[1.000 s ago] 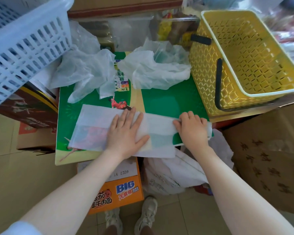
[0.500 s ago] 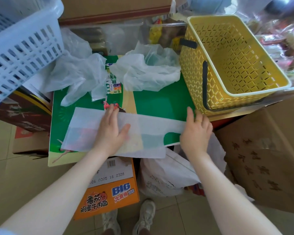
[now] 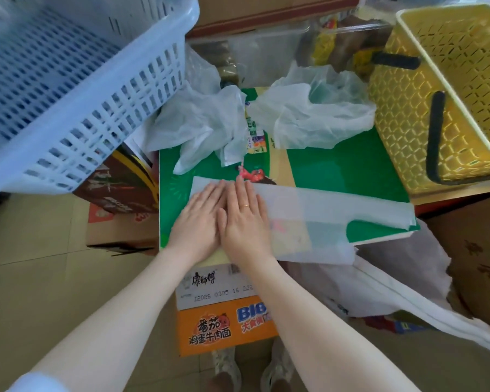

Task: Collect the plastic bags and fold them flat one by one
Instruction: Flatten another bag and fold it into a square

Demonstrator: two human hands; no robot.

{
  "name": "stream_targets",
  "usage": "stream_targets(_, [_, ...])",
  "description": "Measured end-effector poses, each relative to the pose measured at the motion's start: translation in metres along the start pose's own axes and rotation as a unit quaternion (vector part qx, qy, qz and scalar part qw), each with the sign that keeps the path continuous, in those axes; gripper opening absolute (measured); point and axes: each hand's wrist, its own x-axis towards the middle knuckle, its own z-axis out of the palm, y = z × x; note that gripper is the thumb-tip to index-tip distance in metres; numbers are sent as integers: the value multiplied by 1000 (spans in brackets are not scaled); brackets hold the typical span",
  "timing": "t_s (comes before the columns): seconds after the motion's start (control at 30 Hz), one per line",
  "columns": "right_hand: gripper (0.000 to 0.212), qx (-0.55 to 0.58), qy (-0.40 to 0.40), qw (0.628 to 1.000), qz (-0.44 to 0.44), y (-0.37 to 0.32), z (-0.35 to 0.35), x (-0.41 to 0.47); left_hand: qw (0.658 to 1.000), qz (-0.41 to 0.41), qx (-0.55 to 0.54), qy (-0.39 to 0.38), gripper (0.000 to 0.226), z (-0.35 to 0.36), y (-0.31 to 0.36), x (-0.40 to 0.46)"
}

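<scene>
Landmark: the green carton (image 3: pixel 337 176), its flat top serving as your counter; every place below is given from it.
White basket (image 3: pixel 68 80): you see it to the carton's left, tilted, its slotted wall hanging over the carton's far left corner.
Yellow basket (image 3: pixel 447 89): it stands at the carton's right edge, with a dark handle down its near wall.
Orange noodle box (image 3: pixel 227 326): below the carton's near edge, on the floor side, between your forearms.
Flattened bag (image 3: pixel 323 213): your task bag lies spread along the carton's near half, its right handle strip reaching the carton's right corner and its near edge hanging off the front.
Crumpled bag, left (image 3: pixel 204 123): loose on the carton's far left part, touching the white basket.
Crumpled bag, right (image 3: pixel 314 114): loose on the carton's far middle, just beside the yellow basket.
Left hand (image 3: pixel 198 219): yours lies palm down with straight fingers on the flattened bag's left end, gripping nothing.
Right hand (image 3: pixel 244 219): also flat with straight fingers on the same end, touching your left hand, a ring on one finger.
</scene>
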Motion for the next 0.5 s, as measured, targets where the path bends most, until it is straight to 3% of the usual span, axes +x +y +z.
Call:
stream_targets(0.17, [73, -70, -5, 995, 69, 26, 0, 0, 1000, -17, 19, 17, 72, -1, -2, 2])
stream_targets(0.5, [73, -84, 40, 982, 162, 113, -27, -39, 996, -51, 60, -41, 112, -4, 1, 4])
